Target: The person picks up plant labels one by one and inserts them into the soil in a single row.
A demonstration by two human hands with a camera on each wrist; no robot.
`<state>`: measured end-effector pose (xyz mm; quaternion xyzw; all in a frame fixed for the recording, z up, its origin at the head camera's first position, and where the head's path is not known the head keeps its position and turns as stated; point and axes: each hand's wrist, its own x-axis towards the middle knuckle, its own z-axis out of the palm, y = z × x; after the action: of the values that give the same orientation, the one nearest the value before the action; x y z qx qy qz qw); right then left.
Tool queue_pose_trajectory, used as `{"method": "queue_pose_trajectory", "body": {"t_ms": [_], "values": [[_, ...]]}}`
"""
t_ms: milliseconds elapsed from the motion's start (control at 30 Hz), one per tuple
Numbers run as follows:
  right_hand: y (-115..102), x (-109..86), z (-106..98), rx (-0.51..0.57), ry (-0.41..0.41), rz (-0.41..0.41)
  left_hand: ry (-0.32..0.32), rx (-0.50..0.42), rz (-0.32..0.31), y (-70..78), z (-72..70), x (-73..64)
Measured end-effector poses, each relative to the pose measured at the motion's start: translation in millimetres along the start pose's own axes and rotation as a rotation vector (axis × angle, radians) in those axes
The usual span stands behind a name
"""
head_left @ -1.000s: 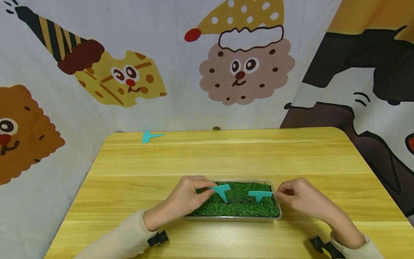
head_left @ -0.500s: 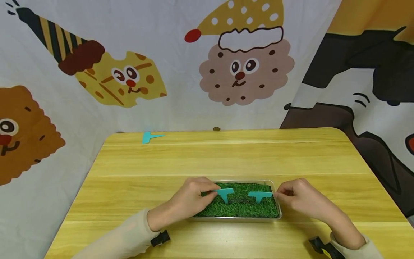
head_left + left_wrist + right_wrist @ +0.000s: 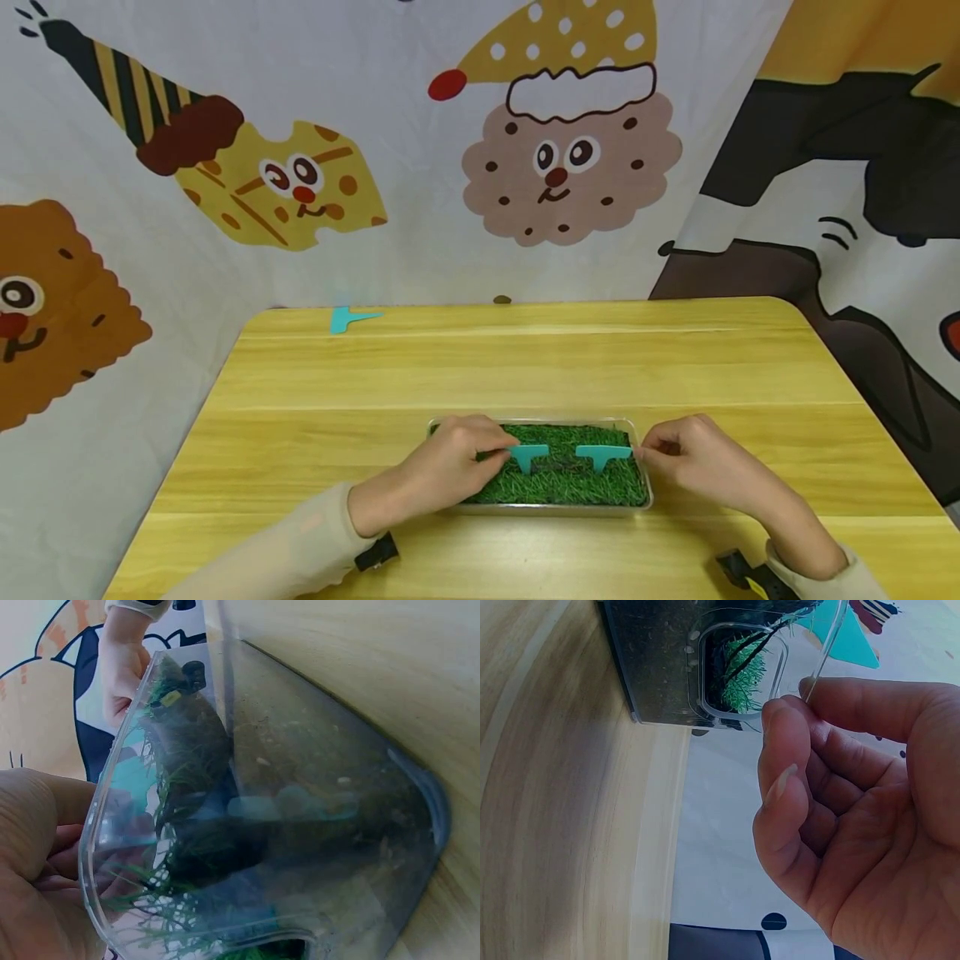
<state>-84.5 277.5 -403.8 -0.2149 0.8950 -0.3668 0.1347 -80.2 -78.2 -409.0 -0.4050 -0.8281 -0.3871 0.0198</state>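
A clear plastic box [image 3: 555,510] holds soil topped with green grass [image 3: 577,490]. My left hand [image 3: 450,467] pinches one end of a teal T-shaped plant label [image 3: 532,452] between thumb and fingers. Its stem points down into the grass near the middle. To its right, another teal plant label [image 3: 603,452] stands in the grass with its bar level. My right hand [image 3: 705,462] is at the box's right end; in the right wrist view its thumb and index finger [image 3: 870,705] pinch the clear rim. The left wrist view shows soil through the box wall [image 3: 322,772].
A third teal plant label [image 3: 341,320] lies flat at the table's back left edge. The wooden table [image 3: 300,433] meets a cartoon-printed cloth [image 3: 420,258] behind it. Black wrist cameras show near both sleeves.
My left hand has moved slightly right and down with its plant label, which has turned from tilted to level and sits lower in the grass. The right hand stays put.
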Motion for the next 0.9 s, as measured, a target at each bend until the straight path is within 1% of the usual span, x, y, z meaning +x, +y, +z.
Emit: {"method": "queue_pose_trajectory", "body": {"t_ms": [167,400,533,700,900], "values": [[0.1,0.0,-0.2,-0.002,-0.004,-0.001,-0.017,0.024,0.011,0.6,0.4,1.9],[0.6,-1.2,-0.6,0.0,-0.003,0.007,-0.065,0.015,-0.01,1.3,1.9,4.4],[0.3,-1.0,-1.2,0.004,-0.001,-0.004,-0.077,0.029,-0.006,0.7,3.3,4.9],[0.3,-0.9,-0.7,0.005,-0.003,0.004,-0.086,0.043,-0.005,1.5,2.8,4.3],[0.6,-0.7,-0.8,-0.003,0.0,-0.011,-0.098,0.016,-0.047,2.0,2.7,4.2]]}}
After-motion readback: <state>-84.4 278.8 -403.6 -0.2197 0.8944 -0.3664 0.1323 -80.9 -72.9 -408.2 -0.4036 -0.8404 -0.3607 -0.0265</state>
